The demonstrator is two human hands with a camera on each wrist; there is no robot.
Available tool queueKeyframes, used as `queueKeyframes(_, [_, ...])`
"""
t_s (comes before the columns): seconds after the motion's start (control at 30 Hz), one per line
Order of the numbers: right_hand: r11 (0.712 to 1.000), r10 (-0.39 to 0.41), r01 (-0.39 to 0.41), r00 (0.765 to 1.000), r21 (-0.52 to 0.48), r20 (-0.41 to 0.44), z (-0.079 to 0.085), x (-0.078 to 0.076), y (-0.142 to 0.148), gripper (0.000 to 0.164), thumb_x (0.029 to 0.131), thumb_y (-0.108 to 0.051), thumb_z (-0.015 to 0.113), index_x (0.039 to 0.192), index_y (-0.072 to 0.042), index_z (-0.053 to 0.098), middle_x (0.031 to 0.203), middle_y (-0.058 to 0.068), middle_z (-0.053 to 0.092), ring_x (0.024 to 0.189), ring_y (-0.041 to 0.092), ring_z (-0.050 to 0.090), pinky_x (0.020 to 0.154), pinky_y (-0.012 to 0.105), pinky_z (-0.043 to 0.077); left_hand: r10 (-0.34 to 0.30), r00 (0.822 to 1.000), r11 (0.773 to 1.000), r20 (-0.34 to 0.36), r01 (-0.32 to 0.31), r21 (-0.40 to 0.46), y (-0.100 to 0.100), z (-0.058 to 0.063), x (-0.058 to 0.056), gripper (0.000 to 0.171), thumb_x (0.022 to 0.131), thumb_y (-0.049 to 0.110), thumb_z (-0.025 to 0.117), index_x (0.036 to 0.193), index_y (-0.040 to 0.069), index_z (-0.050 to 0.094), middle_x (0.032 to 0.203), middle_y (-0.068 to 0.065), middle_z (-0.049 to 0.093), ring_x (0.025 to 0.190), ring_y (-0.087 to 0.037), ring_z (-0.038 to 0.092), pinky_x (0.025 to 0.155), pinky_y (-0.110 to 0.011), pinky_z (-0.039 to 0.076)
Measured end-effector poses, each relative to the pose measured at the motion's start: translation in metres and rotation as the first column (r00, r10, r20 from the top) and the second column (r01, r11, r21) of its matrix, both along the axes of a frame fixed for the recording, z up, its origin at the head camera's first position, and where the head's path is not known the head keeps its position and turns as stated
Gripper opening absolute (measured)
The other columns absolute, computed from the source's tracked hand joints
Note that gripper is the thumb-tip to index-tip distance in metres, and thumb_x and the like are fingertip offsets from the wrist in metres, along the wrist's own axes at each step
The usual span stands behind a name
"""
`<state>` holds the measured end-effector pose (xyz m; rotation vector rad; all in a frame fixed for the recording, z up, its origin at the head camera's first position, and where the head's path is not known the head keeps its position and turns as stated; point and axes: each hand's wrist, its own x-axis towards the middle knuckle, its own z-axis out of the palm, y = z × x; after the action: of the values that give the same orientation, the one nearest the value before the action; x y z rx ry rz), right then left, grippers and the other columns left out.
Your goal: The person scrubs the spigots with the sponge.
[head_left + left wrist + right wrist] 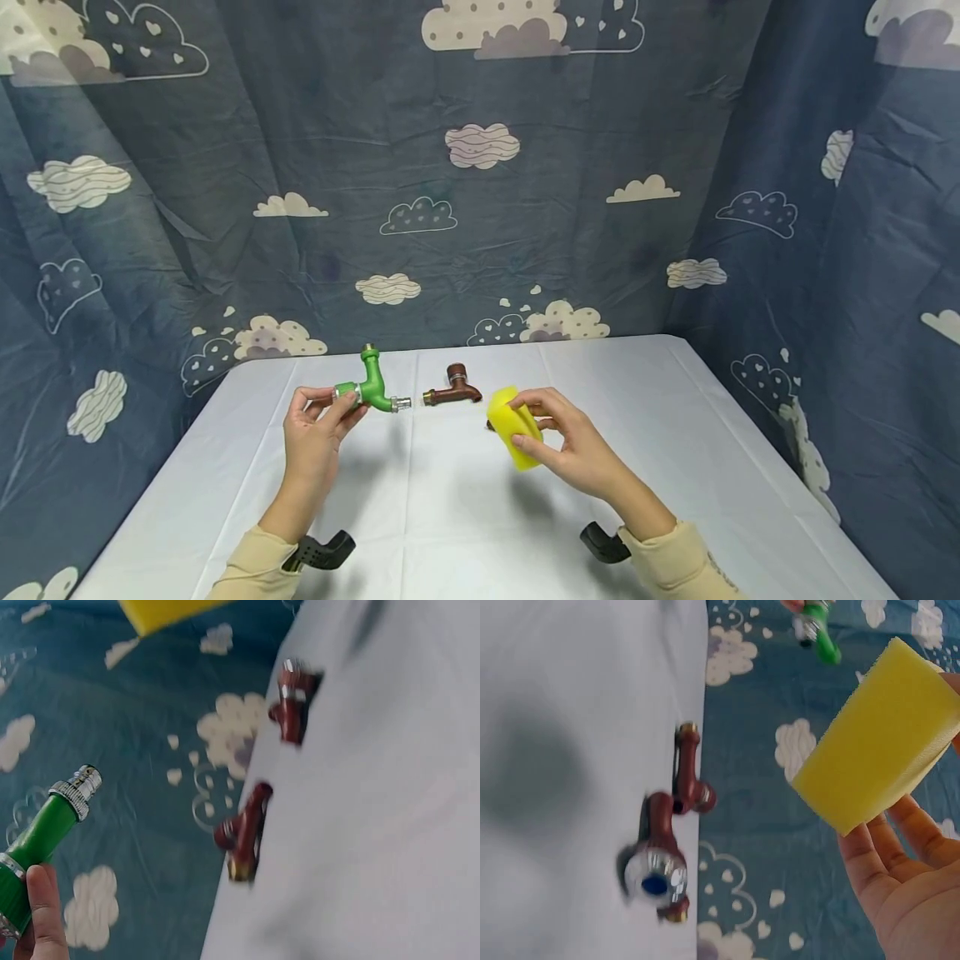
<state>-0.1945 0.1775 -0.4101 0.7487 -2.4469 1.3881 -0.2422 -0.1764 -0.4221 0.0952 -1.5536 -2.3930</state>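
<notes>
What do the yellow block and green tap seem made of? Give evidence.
The yellow block: probably foam sponge, matte, as its face looks finely grained. The green tap: smooth, slightly glossy body, painted metal or plastic, unclear which; its nozzle, silvery and shiny, may be chromed metal.

Green tap, silver nozzle pointing right, raised in left grip; yellow sponge, tilted, in right grip.

Left hand and right hand (both raised) grip with bent fingers.
</notes>
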Motion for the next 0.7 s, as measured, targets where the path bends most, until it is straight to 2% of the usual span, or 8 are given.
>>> queueKeyframes(0.17, [0.998,-0.062,0.062,0.998,0.02,0.006,-0.004,-0.002,0.017,0.039,0.098,-0.016,0.08,0.133,-0.019,0.065,0.137,0.008,0.066,0.12,0.034,0.069,0.098,0.038,0.064,0.044,0.998,0.999,0.05,-0.043,-0.018,-0.022,-0.008,-0.007,0.027,0.1,-0.006,0.07,0.106,0.003,0.046,0.101,-0.001,0.066,0.084,-0.012,0.078,0.087,-0.028,0.067])
queueKeyframes(0.4, [0.992,-0.118,0.117,0.993,0.038,0.027,-0.01,-0.002,0.035,0.038,0.099,-0.017,0.079,0.134,-0.016,0.065,0.137,0.01,0.066,0.121,0.037,0.07,0.099,0.04,0.064,0.113,0.988,0.993,0.104,-0.114,0.007,-0.051,-0.024,-0.016,0.028,0.098,-0.01,0.069,0.101,0.002,0.044,0.09,0.0,0.069,0.077,-0.011,0.079,0.079,-0.027,0.068])
queueKeyframes(0.57, [0.989,-0.143,0.141,0.989,0.042,0.044,-0.014,-0.002,0.046,0.04,0.099,-0.016,0.079,0.135,-0.015,0.064,0.14,0.012,0.065,0.122,0.038,0.07,0.1,0.041,0.064,0.144,0.977,0.989,0.155,-0.136,-0.062,-0.073,-0.039,-0.019,0.029,0.097,-0.012,0.069,0.101,0.0,0.042,0.087,0.003,0.067,0.077,-0.008,0.077,0.076,-0.027,0.069])
queueKeyframes(0.7, [0.985,-0.167,0.165,0.985,0.049,0.042,-0.016,-0.001,0.053,0.04,0.099,-0.016,0.079,0.135,-0.014,0.064,0.141,0.013,0.064,0.122,0.039,0.07,0.1,0.044,0.063,0.164,0.967,0.982,0.197,-0.141,-0.127,-0.085,-0.049,-0.022,0.031,0.098,-0.011,0.068,0.105,-0.002,0.04,0.089,0.003,0.064,0.081,-0.006,0.074,0.08,-0.028,0.069])
